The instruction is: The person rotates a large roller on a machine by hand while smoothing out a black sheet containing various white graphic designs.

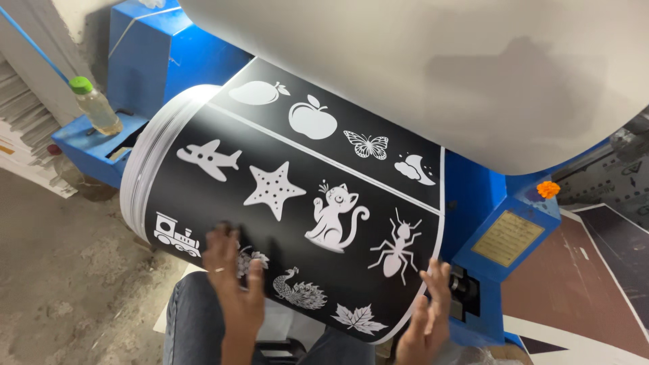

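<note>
Head view: left hand [233, 284] lies flat, fingers spread, on a curved black sheet [291, 203] of white silhouettes wrapping the blue machine [497, 223]; right hand [426, 321], open, touches its near right edge.

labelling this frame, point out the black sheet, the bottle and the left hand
black sheet [297, 223]: head view, on bare black between the star and cat shapes
bottle [97, 108]: head view, on its clear body below the green cap
left hand [233, 287]: head view, on the back of the hand

Bright, even light; soft shadow above, fingers perhaps motion-blurred.
</note>
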